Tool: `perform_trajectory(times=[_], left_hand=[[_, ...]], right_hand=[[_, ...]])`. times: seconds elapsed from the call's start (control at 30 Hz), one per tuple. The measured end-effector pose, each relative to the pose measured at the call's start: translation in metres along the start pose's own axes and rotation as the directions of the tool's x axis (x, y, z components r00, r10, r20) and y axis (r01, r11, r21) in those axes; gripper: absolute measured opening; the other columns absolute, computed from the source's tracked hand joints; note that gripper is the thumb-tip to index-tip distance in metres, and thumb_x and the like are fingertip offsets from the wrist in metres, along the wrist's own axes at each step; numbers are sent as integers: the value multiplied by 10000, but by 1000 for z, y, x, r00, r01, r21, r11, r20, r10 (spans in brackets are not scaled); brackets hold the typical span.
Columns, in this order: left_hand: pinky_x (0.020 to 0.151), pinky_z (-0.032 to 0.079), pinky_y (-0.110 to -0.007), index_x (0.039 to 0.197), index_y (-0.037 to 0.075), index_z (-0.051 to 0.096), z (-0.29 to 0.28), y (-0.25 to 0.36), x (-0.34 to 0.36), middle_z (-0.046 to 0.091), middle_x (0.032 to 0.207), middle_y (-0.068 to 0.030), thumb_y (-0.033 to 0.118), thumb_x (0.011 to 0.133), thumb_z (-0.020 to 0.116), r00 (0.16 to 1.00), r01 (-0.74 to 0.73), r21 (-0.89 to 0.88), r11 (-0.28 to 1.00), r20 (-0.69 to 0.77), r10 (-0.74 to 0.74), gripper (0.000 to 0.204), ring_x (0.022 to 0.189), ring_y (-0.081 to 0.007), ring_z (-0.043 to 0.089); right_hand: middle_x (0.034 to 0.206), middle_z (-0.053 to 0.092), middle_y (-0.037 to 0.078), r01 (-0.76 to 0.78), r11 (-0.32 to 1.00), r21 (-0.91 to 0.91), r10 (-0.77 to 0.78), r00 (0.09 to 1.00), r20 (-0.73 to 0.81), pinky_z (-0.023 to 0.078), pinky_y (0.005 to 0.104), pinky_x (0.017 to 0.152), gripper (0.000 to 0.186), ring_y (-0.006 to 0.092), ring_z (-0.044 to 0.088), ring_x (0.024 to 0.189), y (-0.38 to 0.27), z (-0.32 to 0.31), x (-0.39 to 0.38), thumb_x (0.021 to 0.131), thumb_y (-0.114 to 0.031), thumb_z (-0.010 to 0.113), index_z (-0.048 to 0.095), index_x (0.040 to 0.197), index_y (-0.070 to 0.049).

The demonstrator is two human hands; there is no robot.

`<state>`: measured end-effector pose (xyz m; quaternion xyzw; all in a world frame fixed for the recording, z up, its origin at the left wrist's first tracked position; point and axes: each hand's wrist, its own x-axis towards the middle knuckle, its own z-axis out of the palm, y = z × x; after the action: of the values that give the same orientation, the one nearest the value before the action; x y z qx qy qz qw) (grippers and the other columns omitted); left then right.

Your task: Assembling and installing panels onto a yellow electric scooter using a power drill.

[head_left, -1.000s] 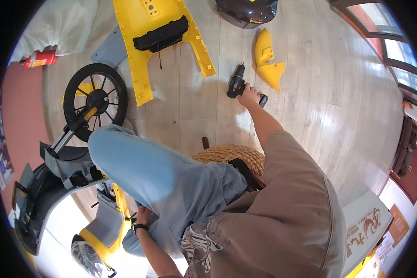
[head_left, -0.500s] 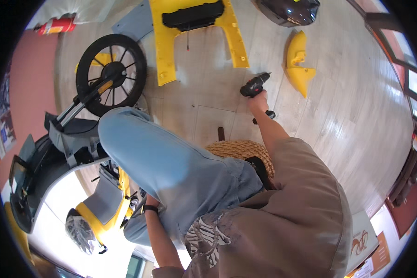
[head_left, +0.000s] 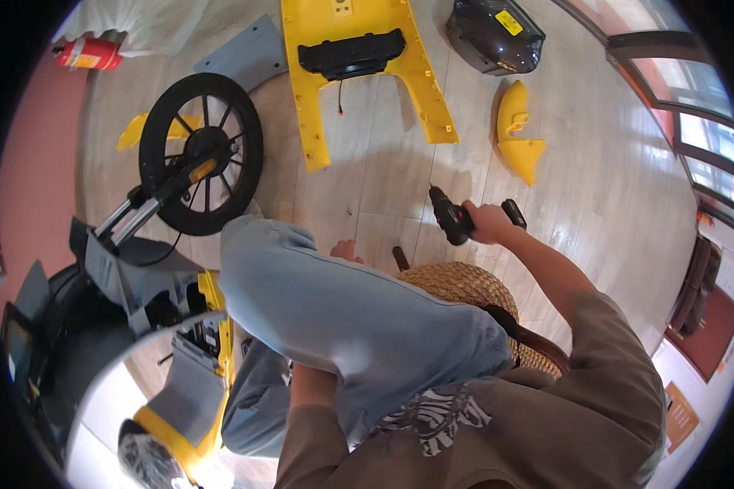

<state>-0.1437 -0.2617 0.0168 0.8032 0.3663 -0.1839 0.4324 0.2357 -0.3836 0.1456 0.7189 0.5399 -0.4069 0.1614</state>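
My right hand (head_left: 489, 223) is wrapped round the grip of a black cordless drill (head_left: 451, 217). The drill is held above the floor with its bit pointing away from me, and its battery end (head_left: 514, 213) sticks out to the right of the hand. My left forearm (head_left: 311, 385) passes beneath my raised thigh. Beyond the thigh my left hand (head_left: 347, 251) shows in part, low over the floor, its fingers loosely apart with nothing visible in them. To its left stands a black spoked wheel (head_left: 254, 155) on a scooter's fork (head_left: 139, 213).
Ahead lie a yellow body panel (head_left: 424, 102) with a black part (head_left: 352, 55), a curved yellow piece (head_left: 515, 138), a dark glossy case (head_left: 473, 37) and a grey panel (head_left: 249, 53). A woven stool (head_left: 465, 281) is under me. The yellow-grey scooter body (head_left: 189, 391) stands left.
The drill has turned from pointing right to pointing up and left, and my right hand has come nearer. My left hand has emerged beyond the thigh. The view has shifted.
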Motion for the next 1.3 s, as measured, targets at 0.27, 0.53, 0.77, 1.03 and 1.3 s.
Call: perform_trajectory(times=[0.27,0.53,0.77,1.03,1.3], left_hand=[[904,463,-479,1286,84,445,17,-7,52,371,1415,-147,174,750,622,938,-125,176,976,-300,174,572,1226,-353,425],[899,464,-485,1260,84,480,6,4,55,410,1377,-157,174,761,618,912,-218,168,961,-315,262,525,1211,-358,433],[892,464,-482,1232,80,508,1,-19,-8,450,1328,-169,169,769,612,913,-203,140,969,-330,239,483,1169,-363,465],[884,464,-479,1199,75,541,-28,-28,-52,496,1273,-182,164,777,605,942,-129,168,977,-287,174,436,1121,-369,500],[876,464,-475,1167,69,573,-70,-25,-50,541,1217,-196,158,786,598,961,-166,204,965,-186,204,392,1073,-375,536]], right_hand=[[773,646,194,-122,988,97,116,991,69,486,484,669,506,395,631,737,-79,-87,-90,714,-230,649,487,1177,-107],[775,642,198,-122,972,203,131,991,-29,478,475,655,514,401,627,738,-111,-112,-107,706,-193,665,482,1178,-106],[780,649,201,-35,979,199,36,999,1,486,478,676,497,403,628,751,-110,-53,-10,726,-267,668,509,1170,-110],[902,666,208,-74,920,385,97,994,-42,500,457,781,452,390,630,890,-108,16,71,727,-333,697,587,1093,-92],[924,670,191,-56,933,355,53,998,18,499,433,796,430,365,635,906,-93,17,96,705,-310,701,614,1065,-91]])
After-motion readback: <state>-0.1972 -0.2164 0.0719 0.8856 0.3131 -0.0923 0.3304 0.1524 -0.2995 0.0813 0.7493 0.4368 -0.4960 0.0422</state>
